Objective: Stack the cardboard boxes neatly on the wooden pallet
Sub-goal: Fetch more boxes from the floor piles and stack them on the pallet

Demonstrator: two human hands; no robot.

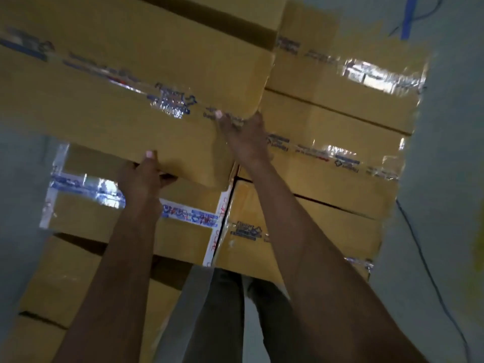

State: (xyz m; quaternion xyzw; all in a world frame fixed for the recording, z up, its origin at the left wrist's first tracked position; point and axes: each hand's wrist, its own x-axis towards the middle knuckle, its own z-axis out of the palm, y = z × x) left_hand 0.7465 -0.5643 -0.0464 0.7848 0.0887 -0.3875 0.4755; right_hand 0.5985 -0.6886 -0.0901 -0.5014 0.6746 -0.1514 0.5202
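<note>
A large cardboard box (125, 82) with clear printed tape along its top fills the upper left, above the stack. My left hand (145, 174) grips its near bottom edge, thumb on the front face and fingers curled under. My right hand (243, 138) holds its near right corner, fingers curled over the edge. Below it lies a taped box (183, 234), and more stacked boxes (340, 158) stand to the right. The wooden pallet is hidden under the boxes.
More cardboard boxes (60, 289) sit lower at the bottom left. Grey floor surrounds the stack. A dark cable (429, 271) runs along the floor on the right, and blue tape (408, 17) marks the floor at the top right. My legs (230, 318) stand close to the stack.
</note>
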